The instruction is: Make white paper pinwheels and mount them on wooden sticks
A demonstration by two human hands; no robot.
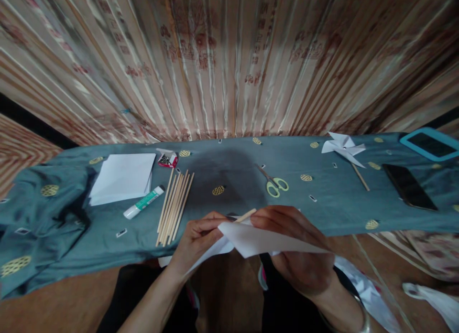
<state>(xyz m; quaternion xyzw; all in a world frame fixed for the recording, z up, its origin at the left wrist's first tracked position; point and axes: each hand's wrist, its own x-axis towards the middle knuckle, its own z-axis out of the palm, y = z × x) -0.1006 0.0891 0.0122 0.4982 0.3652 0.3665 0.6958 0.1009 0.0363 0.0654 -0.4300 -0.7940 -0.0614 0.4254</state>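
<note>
My left hand (197,237) and my right hand (297,249) both grip a folded white paper piece (258,240) just in front of the table's near edge. A thin wooden stick (245,215) pokes up from between my fingers above the paper. Which hand pinches the stick is unclear. A bundle of several wooden sticks (175,206) lies on the cloth just left of my left hand.
On the teal cloth (229,166) lie a white paper stack (124,177), glue stick (144,202), small red box (168,159), green scissors (274,182), a finished paper pinwheel (344,149), a black phone (409,186) and a tablet in a blue case (430,144). A curtain hangs behind.
</note>
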